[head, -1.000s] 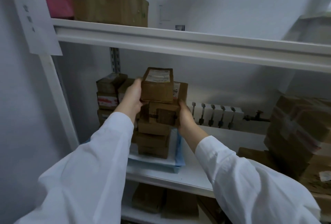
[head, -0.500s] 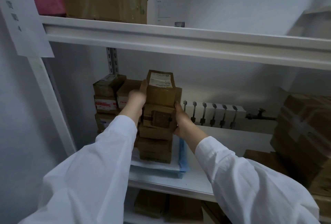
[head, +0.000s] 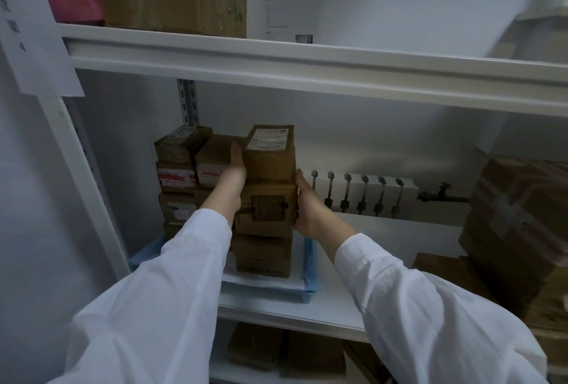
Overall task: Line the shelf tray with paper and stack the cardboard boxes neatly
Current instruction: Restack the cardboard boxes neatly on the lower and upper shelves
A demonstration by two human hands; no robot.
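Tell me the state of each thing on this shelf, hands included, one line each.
blue tray: lined with white paper.
stack of boxes: upright on the white paper.
top box: seated on the stack, label up.
left hand: flat against the top box's left side.
right hand: pressing the stack's right side.

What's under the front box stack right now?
White paper, lying in the blue tray, shows under the front stack. The stack and the left sleeve hide the rest of the tray floor, so full lining is unconfirmed.
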